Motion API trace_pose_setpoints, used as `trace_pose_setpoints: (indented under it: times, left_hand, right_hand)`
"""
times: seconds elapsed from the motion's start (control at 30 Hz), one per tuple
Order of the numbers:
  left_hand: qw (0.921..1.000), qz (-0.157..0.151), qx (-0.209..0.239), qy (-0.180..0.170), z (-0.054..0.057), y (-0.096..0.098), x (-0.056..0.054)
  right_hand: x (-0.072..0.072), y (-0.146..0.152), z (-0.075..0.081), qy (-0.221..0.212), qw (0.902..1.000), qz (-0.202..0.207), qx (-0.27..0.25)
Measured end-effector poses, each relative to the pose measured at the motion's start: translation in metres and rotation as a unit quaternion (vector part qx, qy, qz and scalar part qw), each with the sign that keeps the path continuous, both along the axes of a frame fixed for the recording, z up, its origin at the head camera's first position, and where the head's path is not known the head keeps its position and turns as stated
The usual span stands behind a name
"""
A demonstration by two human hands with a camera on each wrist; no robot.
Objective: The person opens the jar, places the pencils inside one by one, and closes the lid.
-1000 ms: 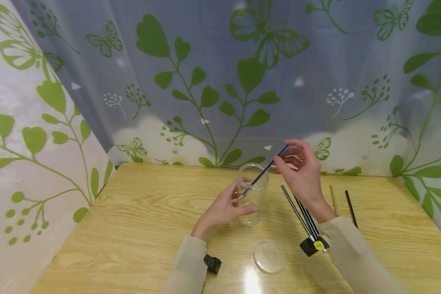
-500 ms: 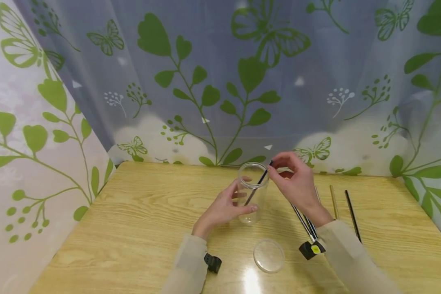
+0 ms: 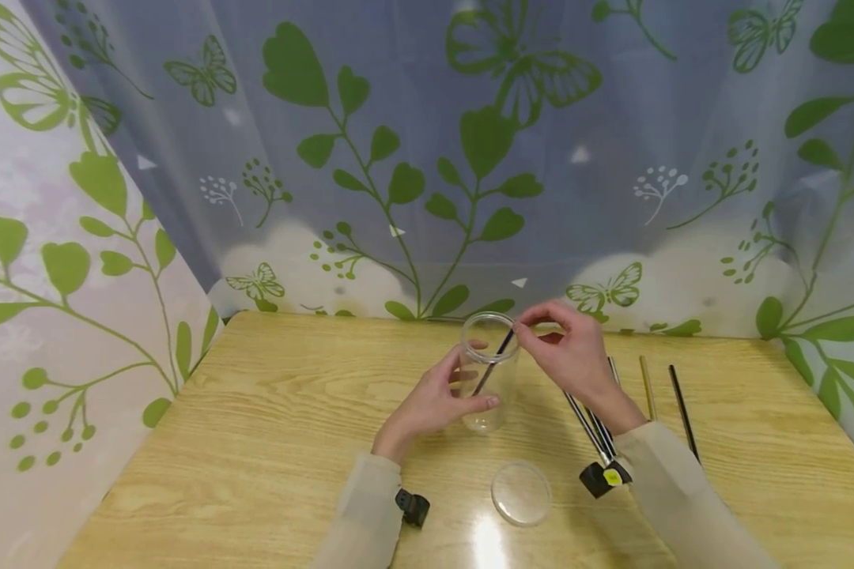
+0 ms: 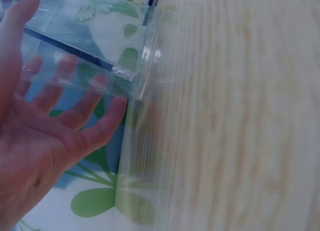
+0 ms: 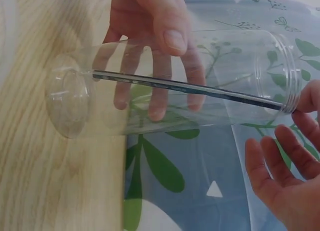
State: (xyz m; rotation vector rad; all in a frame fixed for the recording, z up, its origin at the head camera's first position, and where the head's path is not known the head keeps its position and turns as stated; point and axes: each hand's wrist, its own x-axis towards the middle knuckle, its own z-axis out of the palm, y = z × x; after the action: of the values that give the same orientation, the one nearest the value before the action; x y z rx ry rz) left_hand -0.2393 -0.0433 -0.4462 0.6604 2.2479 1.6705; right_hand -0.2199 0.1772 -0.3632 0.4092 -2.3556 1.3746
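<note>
A tall clear jar (image 3: 504, 383) stands upright on the table. My left hand (image 3: 434, 403) holds it from the left, thumb in front and fingers round the far side, seen through the wall in the right wrist view. Inside the jar a dark pencil (image 5: 190, 87) leans at a slant, and its silvery ferrule end points down near the bottom in the left wrist view. At the right side of the jar's mouth my right hand (image 3: 569, 348) pinches the pencil's upper end between thumb and forefinger. The other right fingers are loosely bent outside the jar.
A round clear lid (image 3: 521, 494) lies in front of the jar. Several striped pencils (image 3: 589, 431) lie under the right wrist, partly hidden by it. Farther right are a gold pencil (image 3: 647, 387) and a black pencil (image 3: 683, 411). A patterned curtain (image 3: 370, 261) hangs behind the table.
My right hand has moved down and left to the jar's rim, and the pencil has slid deeper into the jar, standing steeper. The left hand and jar have stayed put.
</note>
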Motion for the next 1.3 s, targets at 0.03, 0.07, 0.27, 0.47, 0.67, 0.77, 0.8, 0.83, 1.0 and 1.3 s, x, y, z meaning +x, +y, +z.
trace_pose_setpoints:
  times: [0.03,0.07,0.27,0.47,0.67,0.77,0.8,0.83,1.0,1.3]
  left_hand:
    - [1.0000,0.000,0.000,0.000,0.000,0.000,0.000]
    - [1.0000,-0.001,0.000,0.002,0.001,0.000,0.000]
    - [1.0000,-0.001,-0.004,0.007,0.002,0.001,0.000]
    - [1.0000,0.002,-0.002,0.003,0.002,0.001,0.000]
    - [1.0000,0.001,-0.001,-0.001,0.001,0.001,0.000]
    - [1.0000,-0.001,0.001,0.000,0.001,0.001,0.000]
    - [1.0000,-0.002,0.002,0.000,0.000,0.001,0.000]
    - [1.0000,-0.003,0.002,0.000,0.000,0.000,-0.001]
    - [1.0000,-0.004,0.005,0.003,0.000,0.001,-0.001]
    - [1.0000,0.001,-0.001,0.002,0.001,0.000,0.000]
  right_hand:
    - [0.000,-0.001,0.001,0.005,1.0000,-0.003,0.005]
    - [0.000,-0.001,0.002,0.010,0.9999,-0.007,0.010]
    - [0.002,-0.005,0.003,0.024,0.9994,-0.026,0.007]
    - [-0.003,-0.004,0.005,0.041,0.9992,-0.002,0.002]
    - [-0.003,0.001,0.010,-0.011,0.9977,0.025,0.063]
    - [-0.002,0.002,0.012,-0.034,0.9965,0.029,0.071]
    - [-0.002,0.002,0.012,-0.038,0.9963,0.029,0.071]
    - [-0.001,0.002,0.013,-0.039,0.9963,0.029,0.071]
    - [0.000,0.002,0.014,-0.042,0.9971,0.025,0.058]
    - [0.002,0.002,0.012,-0.076,0.9966,0.023,0.024]
